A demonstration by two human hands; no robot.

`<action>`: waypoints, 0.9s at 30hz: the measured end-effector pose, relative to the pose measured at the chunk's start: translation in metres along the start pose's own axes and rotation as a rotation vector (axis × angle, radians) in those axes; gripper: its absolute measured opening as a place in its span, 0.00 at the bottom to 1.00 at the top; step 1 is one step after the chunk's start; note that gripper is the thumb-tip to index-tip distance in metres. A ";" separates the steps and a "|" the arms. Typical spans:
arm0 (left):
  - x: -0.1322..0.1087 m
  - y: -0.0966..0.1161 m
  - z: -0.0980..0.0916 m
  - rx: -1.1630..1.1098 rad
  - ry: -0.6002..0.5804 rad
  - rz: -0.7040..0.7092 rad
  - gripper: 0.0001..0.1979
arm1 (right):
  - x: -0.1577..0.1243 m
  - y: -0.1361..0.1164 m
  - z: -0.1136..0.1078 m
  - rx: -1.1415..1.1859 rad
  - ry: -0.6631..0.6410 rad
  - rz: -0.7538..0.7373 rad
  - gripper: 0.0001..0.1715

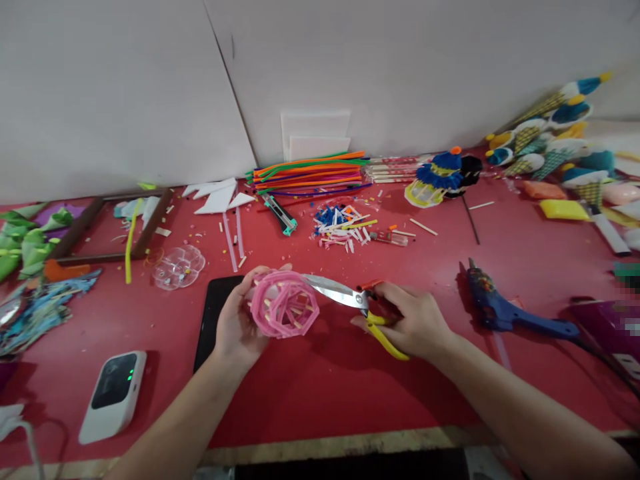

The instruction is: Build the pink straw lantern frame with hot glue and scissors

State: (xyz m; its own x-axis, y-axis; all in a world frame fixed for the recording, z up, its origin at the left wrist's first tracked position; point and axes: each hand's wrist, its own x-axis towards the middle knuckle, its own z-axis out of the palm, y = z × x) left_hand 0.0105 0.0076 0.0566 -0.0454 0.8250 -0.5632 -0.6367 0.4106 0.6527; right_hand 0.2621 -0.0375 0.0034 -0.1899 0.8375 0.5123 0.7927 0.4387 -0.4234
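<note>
My left hand [240,323] is wrapped round a pink ball-like craft frame [284,305], made of fuzzy pink strips with pale sticks showing inside. Its open side is turned partly toward me. In my right hand [413,320] is a pair of scissors [345,293] with red and yellow handles. Their blades point left, and the tips reach the upper right edge of the pink frame; I cannot tell whether they touch it. Under my left hand lies a black phone [213,320], partly covered by the hand.
Beyond the hands lie a utility knife [281,215], a heap of cut stick pieces [343,223] and a bundle of pipe cleaners [310,173]. A blue glue gun [515,310] rests at right. At left are a white device [114,397], a clear tray [179,268] and a brown frame [95,257].
</note>
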 end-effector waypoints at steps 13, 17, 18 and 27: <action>0.003 -0.003 -0.020 0.151 -0.340 0.077 0.14 | 0.001 0.007 -0.005 -0.016 -0.013 -0.125 0.21; 0.005 -0.004 -0.023 0.164 -0.369 0.076 0.15 | 0.002 0.007 -0.008 -0.027 -0.012 -0.166 0.22; 0.005 -0.004 -0.023 0.175 -0.373 0.082 0.15 | 0.002 0.008 -0.008 -0.032 -0.016 -0.173 0.23; 0.002 -0.004 -0.019 0.242 -0.324 0.126 0.15 | 0.001 0.012 -0.009 -0.031 -0.055 -0.207 0.25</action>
State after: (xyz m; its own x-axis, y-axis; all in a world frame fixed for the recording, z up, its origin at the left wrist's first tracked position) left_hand -0.0018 -0.0003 0.0428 0.1577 0.9383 -0.3076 -0.4410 0.3457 0.8283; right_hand 0.2762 -0.0344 0.0060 -0.3810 0.7474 0.5443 0.7505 0.5938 -0.2900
